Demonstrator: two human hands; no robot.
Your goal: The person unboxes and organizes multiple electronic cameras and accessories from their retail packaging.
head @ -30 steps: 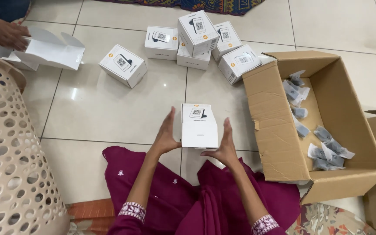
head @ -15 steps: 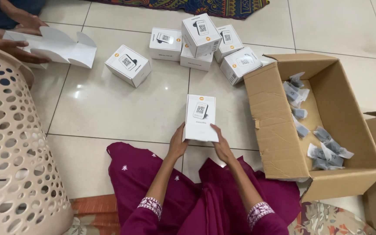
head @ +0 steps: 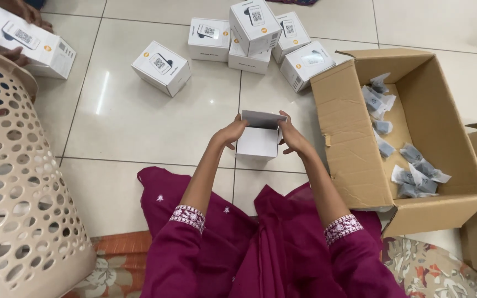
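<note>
I hold a small white cardboard box [head: 259,140] between both hands, just above the tiled floor. Its top flap stands open towards the far side. My left hand [head: 228,133] grips its left side and my right hand [head: 293,137] grips its right side. Both of my sleeves are magenta with embroidered cuffs. Beyond the box, several closed white boxes [head: 249,30] of the same kind lie clustered on the floor, and one white box [head: 161,67] lies apart to their left.
An open brown carton [head: 360,160] with several small grey packets [head: 415,168] stands at the right. A beige perforated laundry basket [head: 17,193] fills the left. At the top left another person's hands [head: 26,11] hold a long white box [head: 23,38].
The box in my hands went from upright and closed to lower with its top flap open. The other person's flat white cardboard is now a formed box.
</note>
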